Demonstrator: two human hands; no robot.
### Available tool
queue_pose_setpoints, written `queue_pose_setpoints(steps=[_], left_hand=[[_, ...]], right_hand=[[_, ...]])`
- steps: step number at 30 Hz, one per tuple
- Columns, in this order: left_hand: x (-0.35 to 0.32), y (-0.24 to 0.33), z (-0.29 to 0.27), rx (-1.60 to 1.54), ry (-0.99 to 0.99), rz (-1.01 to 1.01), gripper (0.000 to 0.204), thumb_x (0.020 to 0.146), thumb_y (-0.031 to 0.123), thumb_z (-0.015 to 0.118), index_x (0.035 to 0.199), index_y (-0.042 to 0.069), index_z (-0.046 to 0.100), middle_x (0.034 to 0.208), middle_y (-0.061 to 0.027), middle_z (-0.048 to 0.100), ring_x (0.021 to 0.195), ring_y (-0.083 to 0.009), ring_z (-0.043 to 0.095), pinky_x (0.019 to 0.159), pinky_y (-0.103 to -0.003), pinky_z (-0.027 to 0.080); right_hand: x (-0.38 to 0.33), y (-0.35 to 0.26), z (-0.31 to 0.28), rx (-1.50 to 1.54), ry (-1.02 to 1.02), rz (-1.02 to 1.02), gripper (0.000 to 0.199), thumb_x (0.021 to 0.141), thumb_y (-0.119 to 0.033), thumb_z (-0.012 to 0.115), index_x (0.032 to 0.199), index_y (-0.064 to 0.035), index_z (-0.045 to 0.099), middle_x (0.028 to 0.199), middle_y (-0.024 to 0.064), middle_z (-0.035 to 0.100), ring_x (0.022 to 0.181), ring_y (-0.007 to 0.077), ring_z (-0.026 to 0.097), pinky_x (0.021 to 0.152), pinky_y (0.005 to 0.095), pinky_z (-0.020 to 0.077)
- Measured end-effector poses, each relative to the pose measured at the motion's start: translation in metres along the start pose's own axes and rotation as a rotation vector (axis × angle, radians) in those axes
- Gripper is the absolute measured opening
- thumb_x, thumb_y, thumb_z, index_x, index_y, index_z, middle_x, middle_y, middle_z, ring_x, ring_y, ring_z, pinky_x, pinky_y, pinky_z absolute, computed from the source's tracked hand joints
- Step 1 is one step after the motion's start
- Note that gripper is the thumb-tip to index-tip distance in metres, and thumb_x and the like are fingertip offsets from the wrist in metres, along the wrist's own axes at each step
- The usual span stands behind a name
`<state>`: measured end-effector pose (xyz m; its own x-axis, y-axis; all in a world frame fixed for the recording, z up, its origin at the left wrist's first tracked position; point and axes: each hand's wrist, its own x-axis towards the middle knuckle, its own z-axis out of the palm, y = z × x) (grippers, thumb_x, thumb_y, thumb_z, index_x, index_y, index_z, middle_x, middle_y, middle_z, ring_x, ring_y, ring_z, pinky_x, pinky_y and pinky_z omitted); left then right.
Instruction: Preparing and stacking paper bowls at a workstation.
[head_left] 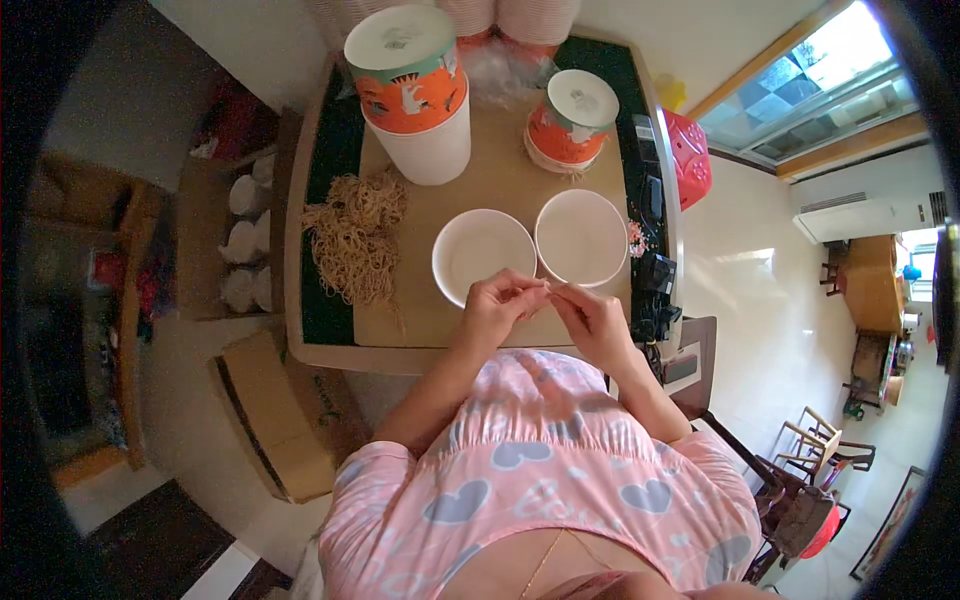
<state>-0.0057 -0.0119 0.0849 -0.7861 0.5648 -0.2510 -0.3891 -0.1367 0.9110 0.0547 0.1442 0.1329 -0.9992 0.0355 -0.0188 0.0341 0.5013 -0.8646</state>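
My left hand [497, 306] and my right hand [594, 318] meet fingertip to fingertip above the table's near edge. Each is closed in a pinch, and whatever lies between the fingers is too small to make out. Just beyond them two white paper tubs [484, 222] stand side by side with their mouths up; the right tub [581, 238] shows a bare inside. To the left lies a tangled heap of tan paper strings [352, 240]. Behind the tubs, a tall white stack topped with an orange and green printed piece [412, 100] rises, and a shorter printed stack [572, 120] stands right of it.
Cardboard [420, 322] covers most of the green tabletop. More stacked white tubs and clear plastic wrap [505, 75] are at the back. Black devices [655, 270] line the right edge, with a red stool [688, 160] beyond. Boxes [290, 415] sit on the floor at left.
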Motion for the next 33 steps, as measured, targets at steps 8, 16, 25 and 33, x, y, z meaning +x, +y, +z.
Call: queue_pose_setpoints(steps=[8,16,25,33], left_hand=[[-0.002,-0.004,0.01,0.043,0.167,0.144,0.009,0.081,0.005,0.065,0.089,0.003,0.063,0.073,0.001,0.06,0.062,-0.0038,0.053,0.058,-0.018,0.045],[0.001,-0.019,-0.004,0.143,0.209,0.052,0.012,0.082,0.007,0.064,0.074,0.002,0.057,0.071,-0.0013,0.056,0.059,-0.0056,0.049,0.052,-0.021,0.04],[0.0,-0.019,0.006,0.487,0.196,0.308,0.024,0.089,0.011,0.054,0.068,0.001,0.05,0.063,-0.0026,0.046,0.051,-0.0076,0.044,0.047,-0.023,0.035],[0.004,-0.028,-0.001,0.46,0.191,0.234,0.019,0.086,0.014,0.057,0.074,-0.001,0.055,0.066,-0.0079,0.051,0.057,-0.016,0.05,0.054,-0.03,0.041]], right_hand=[[0.002,0.018,0.007,-0.004,0.015,-0.113,0.01,0.084,-0.003,0.053,0.092,0.0014,0.058,0.08,0.0161,0.057,0.069,0.028,0.057,0.06,0.0318,0.0447],[0.0,0.004,0.009,0.076,0.054,0.139,0.015,0.082,-0.009,0.062,0.095,-0.0032,0.062,0.067,0.0112,0.054,0.054,0.0158,0.049,0.052,0.029,0.0423],[0.0,0.023,0.02,0.091,0.141,0.081,0.016,0.08,-0.008,0.065,0.095,-0.0057,0.064,0.059,0.0057,0.053,0.05,0.0067,0.04,0.047,0.024,0.0365],[0.001,0.039,0.034,0.124,0.22,0.049,0.005,0.079,-0.004,0.065,0.084,-0.0038,0.065,0.051,-0.0074,0.032,0.048,0.0012,0.027,0.043,0.0201,0.0217]])
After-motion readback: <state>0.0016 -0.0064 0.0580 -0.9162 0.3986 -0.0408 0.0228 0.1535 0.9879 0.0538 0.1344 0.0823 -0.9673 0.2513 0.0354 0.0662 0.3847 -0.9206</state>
